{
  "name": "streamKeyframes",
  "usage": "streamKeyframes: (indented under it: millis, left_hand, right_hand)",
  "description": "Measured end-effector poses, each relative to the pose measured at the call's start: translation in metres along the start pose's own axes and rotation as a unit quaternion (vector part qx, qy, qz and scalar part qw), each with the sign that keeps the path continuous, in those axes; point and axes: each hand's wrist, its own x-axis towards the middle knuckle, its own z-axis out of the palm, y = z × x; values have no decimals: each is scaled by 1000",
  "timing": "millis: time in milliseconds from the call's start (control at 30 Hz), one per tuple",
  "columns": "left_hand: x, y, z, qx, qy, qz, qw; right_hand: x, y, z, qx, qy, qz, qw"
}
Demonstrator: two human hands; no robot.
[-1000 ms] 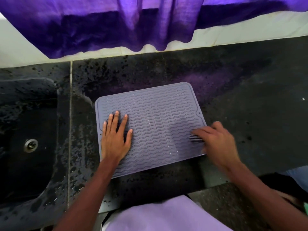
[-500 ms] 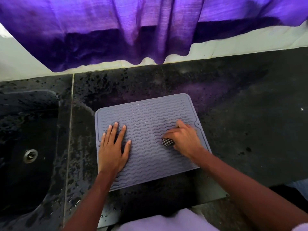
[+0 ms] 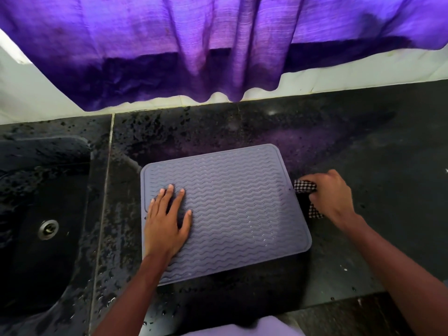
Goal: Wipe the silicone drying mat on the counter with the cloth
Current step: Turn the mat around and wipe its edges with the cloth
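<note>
Right hand dragged checkered cloth off ridged grey mat.

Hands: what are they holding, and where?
The right hand grips the bunched-up middle of the checked cloth. The left hand lies flat on the mat.

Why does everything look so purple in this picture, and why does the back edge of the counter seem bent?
In the head view, light coming through the purple curtain tints the scene and throws a violet sheen on the wet black counter behind the mat; the wide-angle lens bows the counter's back edge; the picture is sharp, with the left hand and the right hand showing no motion blur.
</note>
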Motion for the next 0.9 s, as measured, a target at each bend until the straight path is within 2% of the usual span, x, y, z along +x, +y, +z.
streamKeyframes:
  millis: [100, 167, 300, 400, 633, 900]
  left_hand:
    - [27, 15, 3, -27, 56, 27, 998]
    - [59, 35, 8, -40, 48, 75, 995]
    - [117, 85, 28, -53, -58, 122, 989]
    - [134, 105, 46, -1, -135, 130, 982]
    - [133, 106, 56, 35, -123, 117, 985]
    - [133, 105, 58, 35, -103, 120, 987]
  right_hand:
    - [26, -12, 1, 53, -1, 9, 999]
    - [41, -24, 4, 65, -8, -4, 998]
    - [52, -39, 10, 29, -26, -30, 999]
    - [49, -37, 8, -6, -32, -62, 998]
    - [28, -21, 5, -65, -66, -133, 987]
    - [-12, 6, 7, -39, -71, -204, 976]
